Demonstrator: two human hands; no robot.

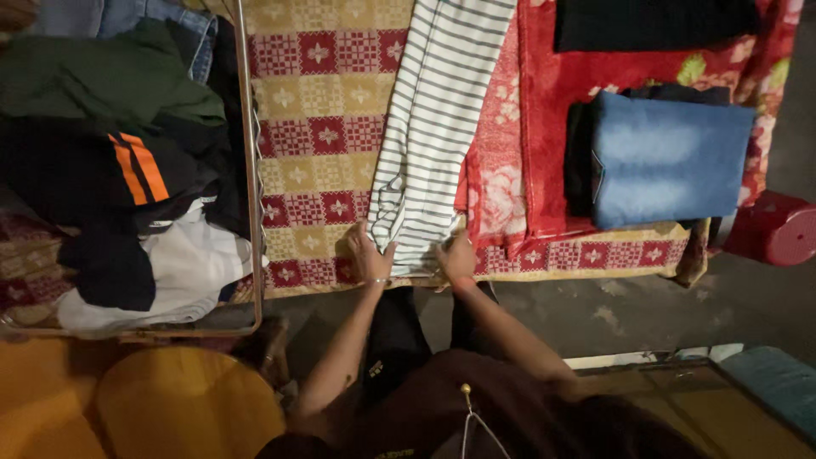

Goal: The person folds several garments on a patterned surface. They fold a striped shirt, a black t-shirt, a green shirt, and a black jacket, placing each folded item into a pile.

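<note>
A white garment with thin dark stripes (433, 127) lies lengthwise on a red and yellow patterned cloth (314, 127) that covers the table. My left hand (367, 253) rests flat on the patterned cloth at the garment's near left corner, fingers touching its hem. At the near right corner, my right hand (459, 257) presses on the hem. Neither hand lifts the garment. A thin bangle shows on my left wrist and a red band on my right.
Folded blue jeans (667, 157) and a dark folded piece (654, 24) lie on a red floral cloth (544, 127) to the right. A metal-framed rack (253, 170) with a heap of clothes (119, 170) stands left. A red stool (778, 229) sits far right, a yellow stool (187, 404) near left.
</note>
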